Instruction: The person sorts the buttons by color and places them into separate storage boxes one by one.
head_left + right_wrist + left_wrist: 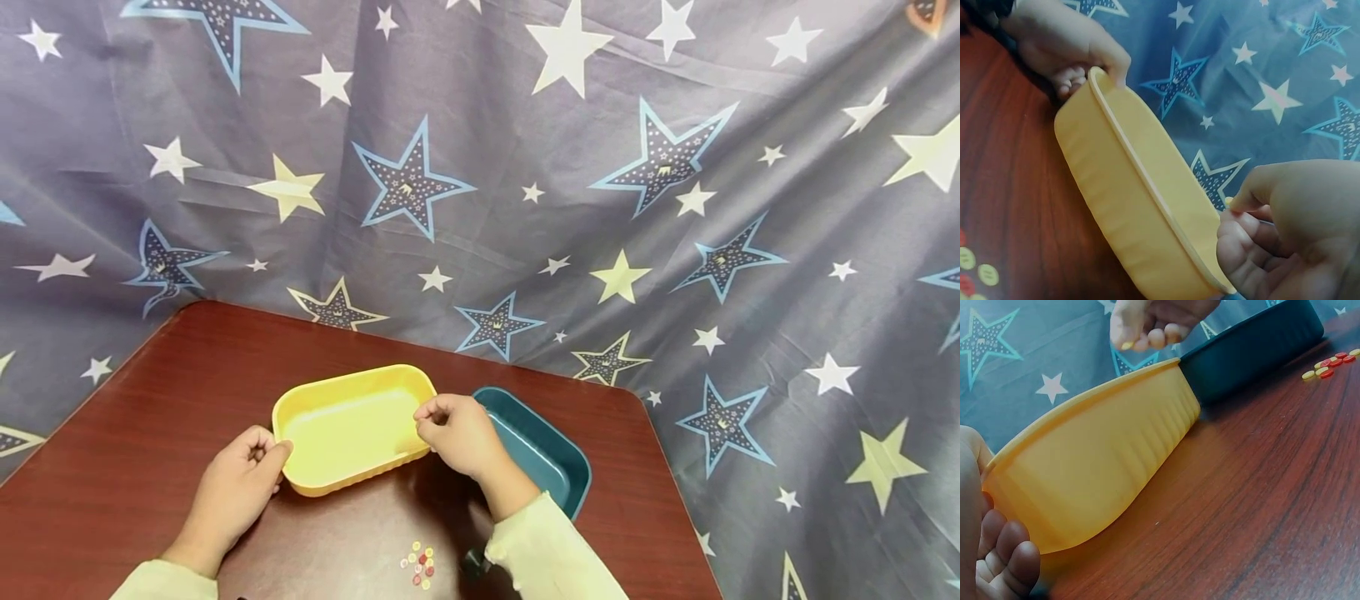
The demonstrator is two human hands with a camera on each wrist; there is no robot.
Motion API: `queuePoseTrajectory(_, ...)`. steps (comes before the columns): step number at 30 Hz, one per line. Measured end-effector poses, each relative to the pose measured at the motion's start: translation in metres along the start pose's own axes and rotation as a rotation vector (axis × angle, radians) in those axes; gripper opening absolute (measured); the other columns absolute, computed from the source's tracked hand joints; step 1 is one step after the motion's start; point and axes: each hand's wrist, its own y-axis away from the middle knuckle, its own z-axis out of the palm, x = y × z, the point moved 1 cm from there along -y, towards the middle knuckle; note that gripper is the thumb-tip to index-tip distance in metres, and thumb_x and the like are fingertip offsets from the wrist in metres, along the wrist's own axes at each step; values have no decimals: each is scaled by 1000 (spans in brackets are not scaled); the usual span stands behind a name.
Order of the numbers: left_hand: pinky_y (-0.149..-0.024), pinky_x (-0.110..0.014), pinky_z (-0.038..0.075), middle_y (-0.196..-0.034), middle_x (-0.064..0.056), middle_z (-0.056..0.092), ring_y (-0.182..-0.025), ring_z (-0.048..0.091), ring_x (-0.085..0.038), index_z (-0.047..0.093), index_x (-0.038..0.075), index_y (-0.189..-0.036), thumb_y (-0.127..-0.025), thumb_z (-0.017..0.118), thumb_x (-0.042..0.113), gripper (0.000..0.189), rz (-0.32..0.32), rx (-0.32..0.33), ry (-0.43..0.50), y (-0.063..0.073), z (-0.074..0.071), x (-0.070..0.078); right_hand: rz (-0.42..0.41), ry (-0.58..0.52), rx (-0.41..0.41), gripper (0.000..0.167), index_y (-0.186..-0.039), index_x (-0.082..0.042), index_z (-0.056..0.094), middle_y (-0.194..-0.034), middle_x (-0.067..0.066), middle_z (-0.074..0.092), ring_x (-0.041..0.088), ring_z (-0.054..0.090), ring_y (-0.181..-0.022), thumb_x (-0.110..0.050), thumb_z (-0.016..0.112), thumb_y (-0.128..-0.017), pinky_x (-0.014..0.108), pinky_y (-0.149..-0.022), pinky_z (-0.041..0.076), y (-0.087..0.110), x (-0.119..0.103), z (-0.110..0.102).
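My left hand [238, 479] grips the near left corner of a yellow plastic bin [318, 481], thumb over the rim and fingers outside. Above the bin's right end, my right hand [461, 437] pinches a small yellow button [1229, 201] between thumb and index finger; the same button [1127, 345] shows at the fingertips in the left wrist view. No objects show on the part of the bin's floor seen from the head. Several loose red and yellow buttons [417, 567] lie on the table in front of the bin, below my right forearm.
A dark teal bin [577, 467] stands right of the yellow one, partly hidden behind my right hand and sleeve. Both bins are on a reddish-brown wooden table [225, 358]. A grey curtain with stars [480, 208] hangs along the table's back and right edges.
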Motion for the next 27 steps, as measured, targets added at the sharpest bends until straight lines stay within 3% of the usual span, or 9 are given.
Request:
queuePoseTrajectory(6,-62,-28,54,-75,0,61,-67,65,-13,59,12,-94,-113,67,41,35,1,-4,13,-1,1,1,7,66,20,5,-98,-15,85,-79,-6,72,7,60,-70,-15,80,-96,25,-64,51,-17,2,5)
queuePoseTrajectory(13,-62,-27,55,-76,0,61,-68,66,-12,59,13,-94,-113,66,41,34,-5,-4,2,-2,2,1,28,42,28,5,-97,-14,85,-80,-5,73,9,60,-72,-16,81,-97,25,-64,52,-23,5,8)
queuePoseTrajectory(20,-63,-27,55,-75,0,60,-67,65,-12,59,12,-94,-112,66,40,34,0,-9,8,-2,0,2,19,52,19,5,-97,-17,86,-81,-7,74,6,61,-74,-17,82,-97,24,-67,52,-20,6,7)
queuePoseTrajectory(27,-62,-27,55,-75,0,61,-67,65,-13,59,12,-94,-112,66,40,34,-5,-3,11,0,-1,3,8,-15,-37,5,-99,-14,85,-76,-3,73,7,63,-59,-15,79,-100,23,-58,53,-1,4,-6)
